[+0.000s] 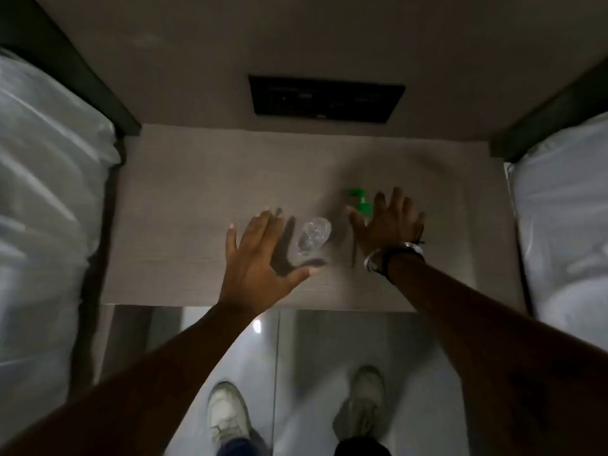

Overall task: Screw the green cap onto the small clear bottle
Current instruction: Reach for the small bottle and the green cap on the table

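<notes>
My left hand (260, 255) and right hand (385, 225), both spread and empty, flank the small clear bottle (312, 236) mid-table (184, 199). The green cap (359, 200), blurred, seems beside my right fingertips.

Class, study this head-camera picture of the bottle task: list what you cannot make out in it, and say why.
- Green cap, head view: its near part is covered by the right hand; motion blur hides its shape and any thread.
- Small clear bottle: seen from above and blurred, so its neck and contents are unclear.
- Dark wall panel: markings too dim and small to read.
- Left hand: open beside the bottle; contact cannot be judged.
</notes>
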